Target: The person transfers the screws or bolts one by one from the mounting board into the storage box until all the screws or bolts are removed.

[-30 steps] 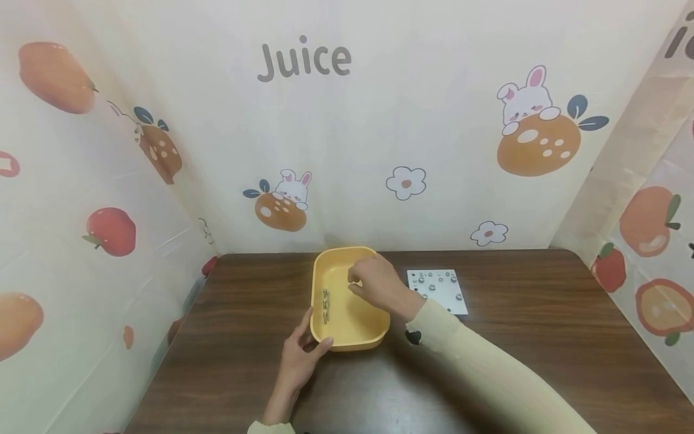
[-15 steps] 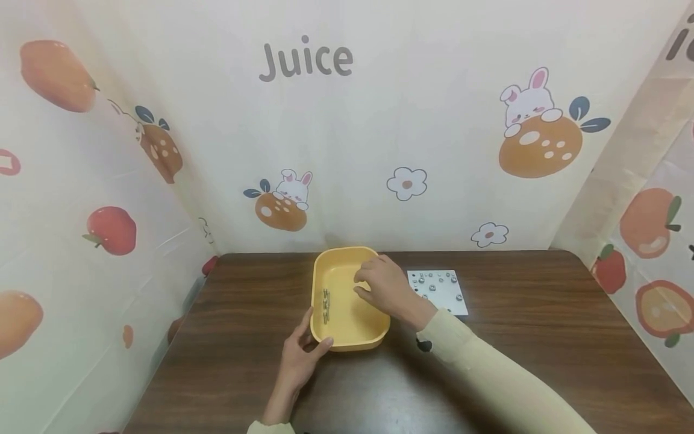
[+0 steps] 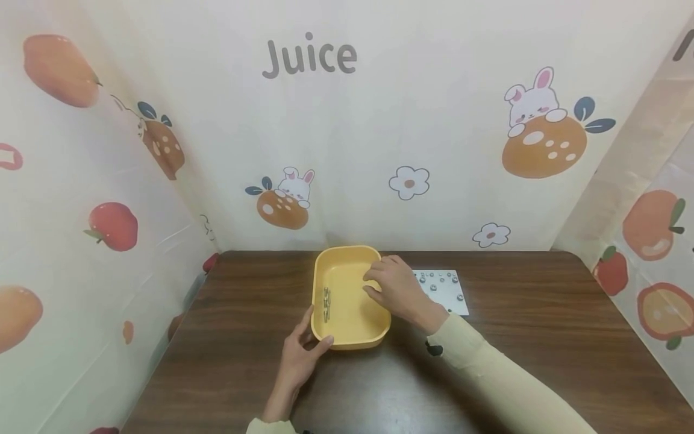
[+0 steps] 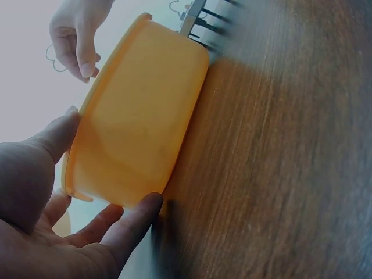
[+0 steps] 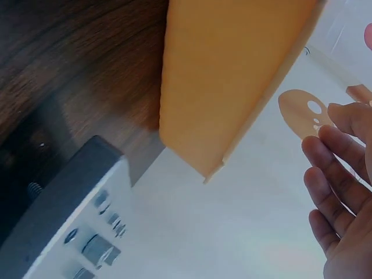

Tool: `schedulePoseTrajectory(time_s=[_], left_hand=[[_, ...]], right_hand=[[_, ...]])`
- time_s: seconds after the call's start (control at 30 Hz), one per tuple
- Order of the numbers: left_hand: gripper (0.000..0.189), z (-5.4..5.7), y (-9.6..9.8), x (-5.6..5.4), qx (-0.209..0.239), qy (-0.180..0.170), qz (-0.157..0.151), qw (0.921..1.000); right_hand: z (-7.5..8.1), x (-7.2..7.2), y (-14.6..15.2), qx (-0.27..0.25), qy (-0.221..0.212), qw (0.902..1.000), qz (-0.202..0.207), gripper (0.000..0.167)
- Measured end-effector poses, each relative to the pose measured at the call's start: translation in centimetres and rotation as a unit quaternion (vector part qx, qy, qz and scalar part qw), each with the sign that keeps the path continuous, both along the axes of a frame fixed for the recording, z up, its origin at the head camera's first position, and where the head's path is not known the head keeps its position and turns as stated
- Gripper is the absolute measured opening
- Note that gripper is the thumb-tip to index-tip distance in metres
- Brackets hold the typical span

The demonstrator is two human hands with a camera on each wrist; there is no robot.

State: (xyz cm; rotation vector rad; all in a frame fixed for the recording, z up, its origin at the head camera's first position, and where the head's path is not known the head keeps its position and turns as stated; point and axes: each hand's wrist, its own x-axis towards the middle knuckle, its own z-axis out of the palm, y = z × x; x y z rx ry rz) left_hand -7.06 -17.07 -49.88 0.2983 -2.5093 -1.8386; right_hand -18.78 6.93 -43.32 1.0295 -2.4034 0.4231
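Observation:
A yellow tray [image 3: 352, 345] with rounded corners stands on the table, its far end near the back edge. Several small metal screw-like pieces [image 3: 327, 304] lie in a line along its left side. My left hand [image 3: 303, 358] grips the near left corner, thumb at the rim and fingers against the outer wall. In the left wrist view the tray wall [image 4: 139, 104] fills the middle. Over the tray's right side hovers my right hand [image 3: 398, 289], fingers loosely bent and thumb apart; nothing shows between these fingers [image 5: 334, 197] in the right wrist view.
Right of the tray is a white plate [image 3: 447, 295] with several metal fittings on its top, partly behind the right hand. In the left wrist view, dark pegs [image 4: 212, 26] stick out beneath it. A printed curtain [image 3: 347, 132] encloses the brown table [image 3: 520, 337].
My right hand has moved right, from over the tray's middle to its right side, and its thumb and fingers have parted. The left hand stays at the tray's corner.

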Motion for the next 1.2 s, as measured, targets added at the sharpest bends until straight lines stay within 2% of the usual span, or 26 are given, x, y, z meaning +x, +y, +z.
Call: schedulePoseTrajectory(time_s=[0.4,0.63,1.03,1.2], left_hand=[[0.086,0.2,0.1,-0.2,0.004,0.005,-0.001,1.0000],[0.085,0.1,0.1,-0.2,-0.004,0.007,0.000,1.0000],[0.086,0.0,0.0,0.0,-0.004,0.005,0.000,1.0000],[0.086,0.0,0.0,0.0,-0.005,0.002,0.001,1.0000]], right_hand=[[-0.3,-0.1,1.7,-0.011,0.005,0.9997,-0.019,0.015],[-0.6,0.0,2.6,-0.029,0.014,0.9994,-0.013,0.014],[-1.1,0.0,4.3,-0.047,-0.008,0.9986,-0.024,0.013],[-1.7,-0.1,5.3,-0.050,-0.016,0.9976,-0.045,0.017]])
